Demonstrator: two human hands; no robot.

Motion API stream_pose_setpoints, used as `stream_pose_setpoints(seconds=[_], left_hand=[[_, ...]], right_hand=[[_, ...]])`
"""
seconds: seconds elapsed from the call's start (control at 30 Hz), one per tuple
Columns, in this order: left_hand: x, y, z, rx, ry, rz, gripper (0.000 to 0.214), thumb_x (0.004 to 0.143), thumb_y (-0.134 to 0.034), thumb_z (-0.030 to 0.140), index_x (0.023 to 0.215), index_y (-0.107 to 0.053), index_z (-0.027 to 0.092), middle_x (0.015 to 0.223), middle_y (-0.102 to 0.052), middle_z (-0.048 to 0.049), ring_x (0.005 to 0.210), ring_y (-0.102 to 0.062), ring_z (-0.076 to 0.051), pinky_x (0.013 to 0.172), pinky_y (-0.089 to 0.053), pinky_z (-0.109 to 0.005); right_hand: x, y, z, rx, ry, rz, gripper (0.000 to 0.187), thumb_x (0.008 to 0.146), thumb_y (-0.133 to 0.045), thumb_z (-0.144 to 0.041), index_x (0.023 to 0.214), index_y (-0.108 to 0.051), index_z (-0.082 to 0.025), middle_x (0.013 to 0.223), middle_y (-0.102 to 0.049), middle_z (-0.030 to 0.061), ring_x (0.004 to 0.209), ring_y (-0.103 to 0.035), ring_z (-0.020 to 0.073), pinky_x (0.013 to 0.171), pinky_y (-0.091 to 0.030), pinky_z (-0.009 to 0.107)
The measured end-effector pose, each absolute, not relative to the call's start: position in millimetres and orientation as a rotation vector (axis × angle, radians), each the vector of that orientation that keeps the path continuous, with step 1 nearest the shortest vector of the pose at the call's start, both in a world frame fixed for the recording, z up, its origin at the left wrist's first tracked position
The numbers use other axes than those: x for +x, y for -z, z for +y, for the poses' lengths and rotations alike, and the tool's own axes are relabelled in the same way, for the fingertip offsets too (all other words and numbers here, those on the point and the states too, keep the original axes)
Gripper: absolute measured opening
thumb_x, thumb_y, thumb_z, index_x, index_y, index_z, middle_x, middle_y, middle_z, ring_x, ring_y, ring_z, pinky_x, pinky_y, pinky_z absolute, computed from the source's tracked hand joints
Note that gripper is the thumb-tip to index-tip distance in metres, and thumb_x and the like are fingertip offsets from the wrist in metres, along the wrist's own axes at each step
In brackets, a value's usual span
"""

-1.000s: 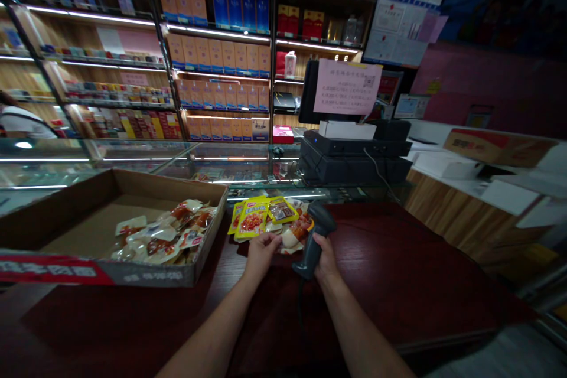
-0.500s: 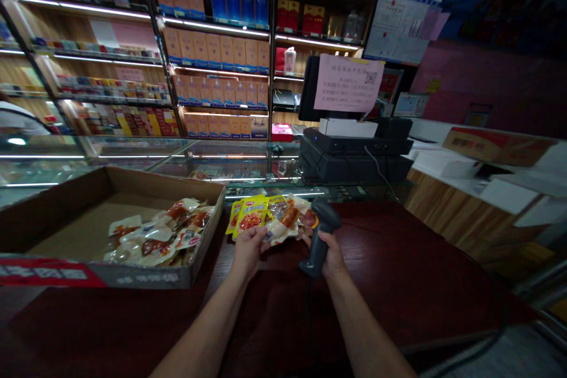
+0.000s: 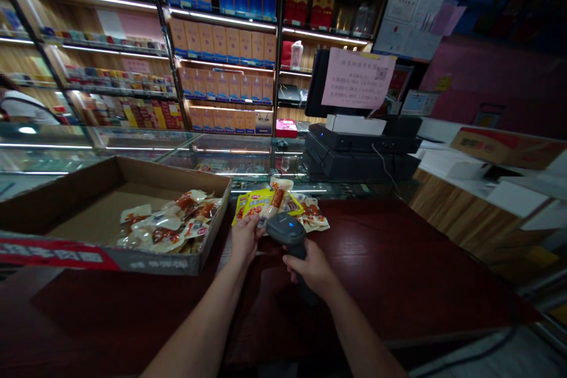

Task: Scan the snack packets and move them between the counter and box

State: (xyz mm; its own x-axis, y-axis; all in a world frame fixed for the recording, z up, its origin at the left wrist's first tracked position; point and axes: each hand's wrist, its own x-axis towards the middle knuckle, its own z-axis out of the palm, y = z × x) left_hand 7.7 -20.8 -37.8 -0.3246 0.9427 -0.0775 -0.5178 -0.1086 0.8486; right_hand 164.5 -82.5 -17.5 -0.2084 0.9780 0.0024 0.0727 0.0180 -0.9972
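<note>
Item: barcode scanner (image 3: pixel 286 230), dark, small blue light on top. Gripped by right hand (image 3: pixel 310 267), fingers wrapped fully round the handle, head aimed toward 12 o'clock.

Item: snack packet (image 3: pixel 273 199), pale with reddish contents, raised upright just past the scanner's nose. Pinched at its lower edge by left hand (image 3: pixel 244 237), fingers closed on it; whether the neighbouring yellow pouches (image 3: pixel 256 205) are caught in the same pinch, cannot tell.

Handling note, as judgement: best done with the packet held flat and taut, printed code turned square to the scanner window, a short gap kept between them, glare from the shiny film avoided by a slight tilt. Fingers kept off the code. One packet presented at a time, apart from the loose packets (image 3: pixel 313 215) lying at 1 o'clock of the scanner.

Item: cardboard tray (image 3: pixel 110 260), shallow, at 10 o'clock of the hands, more sealed packets (image 3: pixel 166 227) heaped in its right half.

Surface: dark red counter top (image 3: pixel 398 271), glossy wood grain, glass display case (image 3: pixel 133 153) adjoining at 11 o'clock.

Room: dim shop. Till unit (image 3: pixel 361 150) at 1 o'clock, pink notice (image 3: pixel 358 78) taped on the back of its screen. Lit shelves (image 3: pixel 221 41) of boxed goods across 11 to 12 o'clock. Another person's pale sleeve (image 3: pixel 20 106) at far 9 o'clock. Cardboard box (image 3: pixel 505 147) on the side counter at 3 o'clock.
</note>
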Motion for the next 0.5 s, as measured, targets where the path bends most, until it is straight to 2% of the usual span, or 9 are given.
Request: stream_pose_setpoints(seconds=[0.33, 0.5], left_hand=[[13, 41, -12, 0.442, -1.740, 0.858, 0.008, 0.064, -0.065, 0.014, 0.070, -0.062, 0.010, 0.063, -0.066, -0.0073, 0.059, -0.064, -0.016, 0.056, -0.052, -0.025], [10, 49, -9, 0.445, -1.726, 0.862, 0.008, 0.065, -0.066, 0.016, 0.068, -0.061, 0.010, 0.059, -0.064, -0.0069, 0.059, -0.065, -0.017, 0.056, -0.052, -0.026]], right_hand=[[165, 16, -91, -1.237, -1.326, -1.477, 0.018, 0.062, -0.059, -0.024, 0.078, -0.056, -0.016, 0.044, -0.052, -0.0062, 0.035, -0.049, 0.0115, 0.036, -0.039, 0.022], [165, 14, -93, -1.239, -1.349, -1.465, 0.021, 0.062, -0.059, -0.024, 0.081, -0.055, -0.015, 0.045, -0.053, -0.0062, 0.036, -0.049, 0.0108, 0.037, -0.039, 0.022]])
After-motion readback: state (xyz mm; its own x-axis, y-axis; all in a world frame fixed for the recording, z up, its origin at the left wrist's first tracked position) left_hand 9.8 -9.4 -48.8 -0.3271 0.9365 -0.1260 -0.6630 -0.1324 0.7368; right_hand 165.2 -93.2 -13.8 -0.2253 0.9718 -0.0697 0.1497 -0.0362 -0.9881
